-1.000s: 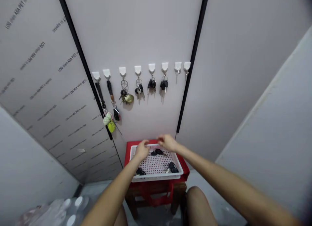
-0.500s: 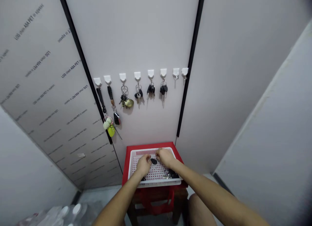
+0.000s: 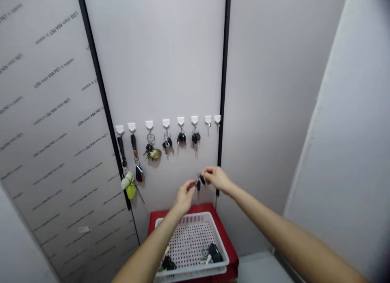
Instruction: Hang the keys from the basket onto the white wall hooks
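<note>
A small bunch of black-headed keys (image 3: 199, 186) hangs in the air above the basket, in front of the wall. My right hand (image 3: 218, 179) pinches it from the right, near its ring. From the left, the fingertips of my left hand (image 3: 184, 197) are closed at the bunch's edge and seem to hold one side of it. Below them stands a white perforated basket (image 3: 219, 238). Inside it, a bunch with a large black fob (image 3: 215, 253) lies at the front right, and more dark keys (image 3: 168, 263) lie at the front left, partly behind my left forearm.
White hooks line the wall; key bunches (image 3: 181, 139) hang from several. The two rightmost hooks (image 3: 208, 119) carry no keys. A strap with a green fob (image 3: 131, 190) hangs far left. Red cloth (image 3: 227, 244) lies under the basket. Black strips (image 3: 224, 79) edge the wall panel.
Both hands have lifted the black-headed keys up out of the basket, to below the right-hand hooks. The view has tilted up, so hooks and basket sit lower in the picture.
</note>
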The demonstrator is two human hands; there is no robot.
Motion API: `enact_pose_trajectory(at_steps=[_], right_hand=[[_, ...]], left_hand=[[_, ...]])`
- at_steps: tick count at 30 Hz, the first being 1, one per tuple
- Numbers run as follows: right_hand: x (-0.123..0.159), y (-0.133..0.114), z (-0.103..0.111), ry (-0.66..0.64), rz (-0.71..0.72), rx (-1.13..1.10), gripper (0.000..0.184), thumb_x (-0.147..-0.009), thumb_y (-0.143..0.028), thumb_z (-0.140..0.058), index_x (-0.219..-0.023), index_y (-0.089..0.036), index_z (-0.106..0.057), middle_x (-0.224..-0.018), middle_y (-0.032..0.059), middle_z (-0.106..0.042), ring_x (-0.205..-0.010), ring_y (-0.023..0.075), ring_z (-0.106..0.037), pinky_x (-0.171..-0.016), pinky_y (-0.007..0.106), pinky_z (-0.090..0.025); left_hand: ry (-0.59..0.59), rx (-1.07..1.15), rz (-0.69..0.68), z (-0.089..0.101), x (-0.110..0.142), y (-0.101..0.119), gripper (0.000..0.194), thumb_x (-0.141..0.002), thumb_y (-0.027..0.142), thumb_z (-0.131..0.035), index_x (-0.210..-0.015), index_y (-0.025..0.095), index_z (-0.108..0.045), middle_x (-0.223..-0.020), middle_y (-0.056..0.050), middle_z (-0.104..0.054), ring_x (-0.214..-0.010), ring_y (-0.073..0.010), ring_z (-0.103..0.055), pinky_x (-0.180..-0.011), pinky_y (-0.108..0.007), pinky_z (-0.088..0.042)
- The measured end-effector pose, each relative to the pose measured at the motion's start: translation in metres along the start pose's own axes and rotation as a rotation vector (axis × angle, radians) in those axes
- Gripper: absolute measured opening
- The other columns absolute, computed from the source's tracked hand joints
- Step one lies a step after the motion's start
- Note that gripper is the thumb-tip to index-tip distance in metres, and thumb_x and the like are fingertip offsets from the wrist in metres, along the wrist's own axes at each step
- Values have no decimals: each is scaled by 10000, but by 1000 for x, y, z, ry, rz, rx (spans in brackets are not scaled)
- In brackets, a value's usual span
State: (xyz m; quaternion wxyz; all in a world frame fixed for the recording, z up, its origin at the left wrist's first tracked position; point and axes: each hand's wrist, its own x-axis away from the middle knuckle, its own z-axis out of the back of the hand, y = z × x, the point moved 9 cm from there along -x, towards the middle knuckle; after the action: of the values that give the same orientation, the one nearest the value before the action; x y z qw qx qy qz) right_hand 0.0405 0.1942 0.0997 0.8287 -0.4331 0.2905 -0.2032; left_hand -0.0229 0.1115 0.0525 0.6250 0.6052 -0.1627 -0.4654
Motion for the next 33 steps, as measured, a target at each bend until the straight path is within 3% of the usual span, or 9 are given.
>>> enact_pose_trajectory(at_steps=[6, 10, 19, 24, 25, 27, 30, 31, 33], right_hand=[[-33, -65, 80, 286, 76, -196, 60, -595, -173, -468, -561, -127, -485, -377, -55, -435, -332, 36, -395, -368, 159, -357], [-50, -91, 113, 442, 121, -247, 40, -593, -153, -478, -566, -127, -488, -421, -47, -448, -361, 36, -426, -378, 162, -394], [-77, -73, 118, 504, -24, -59, 57, -590, -160, -489, -573, -111, -515, -410, -20, -450, -388, 65, -458, -402, 189, -404], [-50, -57, 112, 605, 114, 133, 237, -634, -186, -423, -836, -109, -519, -614, 13, -522, -481, 56, -469, -524, 218, -393], [-38, -51, 101, 579, 157, 218, 253, -632, -181, -418, -855, -115, -518, -643, 16, -529, -516, 61, -472, -551, 218, -385], [-14, -31, 55, 321, 214, 405, 240, -613, -157, -426, -820, -131, -545, -649, 16, -543, -558, 73, -470, -576, 210, -368], [50, 30, -55, -485, 214, 586, 214, -556, -161, -491, -749, -165, -585, -607, 10, -564, -538, 91, -474, -547, 205, -352], [74, 49, -78, -630, 213, 646, 221, -520, -191, -535, -733, -175, -591, -640, 18, -574, -573, 110, -484, -567, 222, -349], [104, 77, -103, -749, 239, 799, 262, -465, -226, -585, -724, -195, -596, -680, 34, -585, -688, 166, -487, -667, 295, -320]], left_hand=[[63, -26, -234, 1, -47, 93, 324, -649, 109, -381, -960, 151, -464, -981, -56, -509, -870, -117, -460, -807, -269, -332], [106, -44, -231, 4, -56, 114, 350, -640, 86, -375, -976, 141, -455, -998, -67, -498, -871, -117, -456, -789, -257, -340], [157, -90, -76, 15, -33, 53, 307, -640, 111, -398, -934, 139, -479, -952, -71, -523, -834, -121, -471, -767, -270, -347], [101, -137, 45, 16, -6, 10, 283, -634, 104, -403, -899, 139, -495, -916, -56, -538, -802, -109, -480, -753, -249, -353], [80, -150, 71, 15, 2, -2, 275, -632, 104, -405, -888, 138, -501, -908, -54, -542, -801, -107, -481, -755, -245, -351], [18, -196, 133, 10, 20, -28, 254, -628, 107, -408, -859, 129, -512, -889, -59, -549, -802, -110, -483, -761, -246, -345], [-143, -280, 217, -5, 51, -62, 222, -622, 128, -413, -810, 115, -530, -836, -69, -565, -760, -122, -496, -730, -253, -361], [-206, -306, 234, -10, 61, -70, 214, -616, 133, -417, -794, 115, -535, -811, -67, -570, -740, -124, -499, -714, -253, -368], [-307, -355, 255, -16, 75, -82, 205, -600, 131, -426, -766, 123, -544, -765, -53, -575, -708, -125, -502, -691, -252, -375]])
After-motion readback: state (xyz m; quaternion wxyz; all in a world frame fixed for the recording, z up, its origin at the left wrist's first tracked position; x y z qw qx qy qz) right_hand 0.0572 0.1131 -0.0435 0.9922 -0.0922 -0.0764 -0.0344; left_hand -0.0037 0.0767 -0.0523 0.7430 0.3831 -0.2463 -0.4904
